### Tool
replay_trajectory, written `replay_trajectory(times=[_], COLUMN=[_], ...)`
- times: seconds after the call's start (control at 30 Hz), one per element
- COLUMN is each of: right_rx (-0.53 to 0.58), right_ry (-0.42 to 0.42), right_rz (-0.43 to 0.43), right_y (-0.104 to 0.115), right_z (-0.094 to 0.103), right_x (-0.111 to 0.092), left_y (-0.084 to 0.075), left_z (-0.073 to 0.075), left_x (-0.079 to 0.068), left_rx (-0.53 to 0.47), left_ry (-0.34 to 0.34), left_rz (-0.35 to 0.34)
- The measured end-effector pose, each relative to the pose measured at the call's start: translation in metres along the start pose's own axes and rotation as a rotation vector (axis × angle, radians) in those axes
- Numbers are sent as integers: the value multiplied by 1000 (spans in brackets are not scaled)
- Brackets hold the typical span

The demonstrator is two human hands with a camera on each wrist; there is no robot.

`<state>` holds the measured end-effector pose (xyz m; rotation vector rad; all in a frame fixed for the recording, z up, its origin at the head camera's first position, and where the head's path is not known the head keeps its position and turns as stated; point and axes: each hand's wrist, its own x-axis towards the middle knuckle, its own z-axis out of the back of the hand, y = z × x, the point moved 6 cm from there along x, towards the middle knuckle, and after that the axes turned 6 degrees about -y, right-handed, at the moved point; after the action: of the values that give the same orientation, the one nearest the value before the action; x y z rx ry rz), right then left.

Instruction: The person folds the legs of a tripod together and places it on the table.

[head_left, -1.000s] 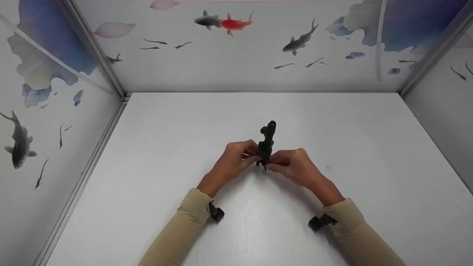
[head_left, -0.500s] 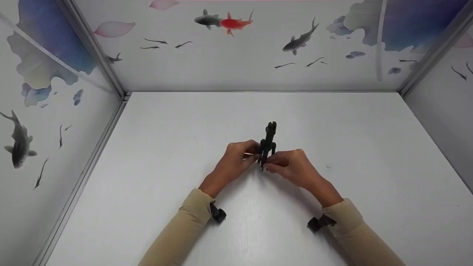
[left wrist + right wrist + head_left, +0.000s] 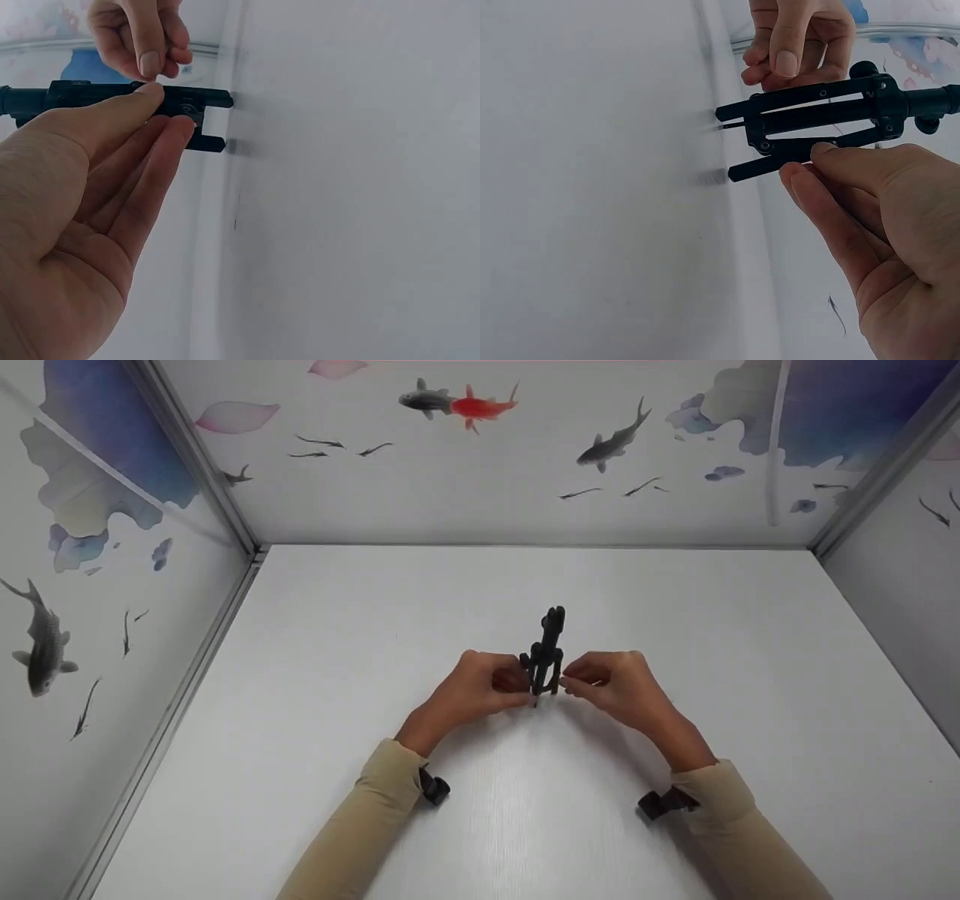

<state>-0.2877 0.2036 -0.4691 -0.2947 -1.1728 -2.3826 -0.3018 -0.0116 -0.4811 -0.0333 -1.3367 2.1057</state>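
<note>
A small black tripod (image 3: 551, 641) stands upright on the white table, its legs partly spread from the central column. In the right wrist view, braces link the tripod's legs (image 3: 780, 97) to the column and knobs sit near the top. My left hand (image 3: 480, 682) is at the tripod's left side; in the left wrist view, its thumb and fingertips pinch a leg (image 3: 214, 97). From the other side my right hand (image 3: 619, 686) pinches another leg (image 3: 754, 169) between thumb and forefinger, partway along it. The leg tips are right at the tabletop.
The white table (image 3: 337, 607) is bordered by white panels printed with fish and lotus patterns (image 3: 484, 409). Metal rails (image 3: 180, 690) run along the left edge. A black wrist camera (image 3: 435, 789) sits at the left cuff, another wrist camera (image 3: 656, 804) at the right.
The tripod has turned about its upright axis and its legs stand farther apart. My right hand has shifted right and slightly away from me; my left hand has stayed close to its place.
</note>
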Motion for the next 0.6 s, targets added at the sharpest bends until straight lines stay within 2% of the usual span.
replay_trajectory(times=[0.23,0.4,0.6], right_rx=[-30,-14,-20], right_ry=[-16,-3,-26], right_rz=[-2,-5,-10], right_y=[-2,-2,-1], right_z=[-6,-11,-14], right_x=[1,0,-1], left_y=[-3,-4,-5], left_z=[-6,-7,-8], left_x=[2,2,3], left_rx=[-20,-6,11], left_ry=[-42,-57,-59], left_rz=[-45,-40,-30])
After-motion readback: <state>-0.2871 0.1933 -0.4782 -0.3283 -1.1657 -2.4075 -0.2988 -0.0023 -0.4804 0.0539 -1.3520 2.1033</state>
